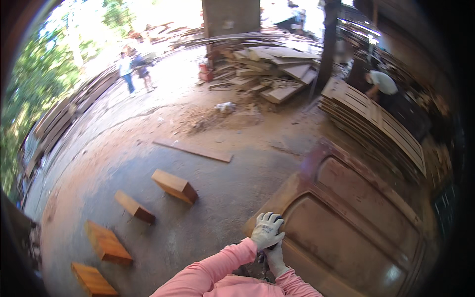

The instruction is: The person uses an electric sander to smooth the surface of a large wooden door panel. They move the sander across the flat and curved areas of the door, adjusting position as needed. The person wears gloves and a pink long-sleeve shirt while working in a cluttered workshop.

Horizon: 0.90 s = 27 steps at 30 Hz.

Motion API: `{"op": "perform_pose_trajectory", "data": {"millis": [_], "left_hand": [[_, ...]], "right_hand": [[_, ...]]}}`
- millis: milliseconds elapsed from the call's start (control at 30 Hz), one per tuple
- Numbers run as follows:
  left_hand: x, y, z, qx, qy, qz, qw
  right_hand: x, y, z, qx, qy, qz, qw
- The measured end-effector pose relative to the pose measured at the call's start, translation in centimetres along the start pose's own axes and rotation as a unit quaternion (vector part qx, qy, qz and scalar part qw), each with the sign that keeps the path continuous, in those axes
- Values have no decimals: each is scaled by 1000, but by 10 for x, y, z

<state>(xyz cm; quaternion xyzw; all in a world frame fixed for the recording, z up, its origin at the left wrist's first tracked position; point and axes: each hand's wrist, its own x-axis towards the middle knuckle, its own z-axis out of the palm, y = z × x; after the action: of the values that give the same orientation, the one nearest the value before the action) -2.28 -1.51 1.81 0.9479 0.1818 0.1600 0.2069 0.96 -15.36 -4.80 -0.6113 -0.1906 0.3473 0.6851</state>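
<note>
A large brown wooden door with sunken panels [341, 230] lies before the person, toward the right. At its left edge, the white-gloved left hand [267, 230] is bent, fingers side by side, just above the white-gloved right hand [277, 260]. What is under them is hidden, so I cannot tell if they grip. Four orange-brown wooden blocks [106, 242] are on the left.
</note>
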Motion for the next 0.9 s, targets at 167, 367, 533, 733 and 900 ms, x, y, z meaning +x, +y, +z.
{"op": "perform_pose_trajectory", "data": {"millis": [167,367,533,733,900], "left_hand": [[20,-12,9,-40,18,-73,996],[74,-29,14,-86,-43,-51,994],[130,-30,20,-100,-122,-44,986],[173,-36,27,-101,-157,-1,982],[177,-42,29,-108,-167,11,980]], "right_hand": [[30,29,25,26,6,7,1000],[83,63,18,81,64,-15,995],[149,94,-16,257,48,-9,965],[182,96,-34,379,25,-14,925],[173,82,-26,312,77,25,947]]}}
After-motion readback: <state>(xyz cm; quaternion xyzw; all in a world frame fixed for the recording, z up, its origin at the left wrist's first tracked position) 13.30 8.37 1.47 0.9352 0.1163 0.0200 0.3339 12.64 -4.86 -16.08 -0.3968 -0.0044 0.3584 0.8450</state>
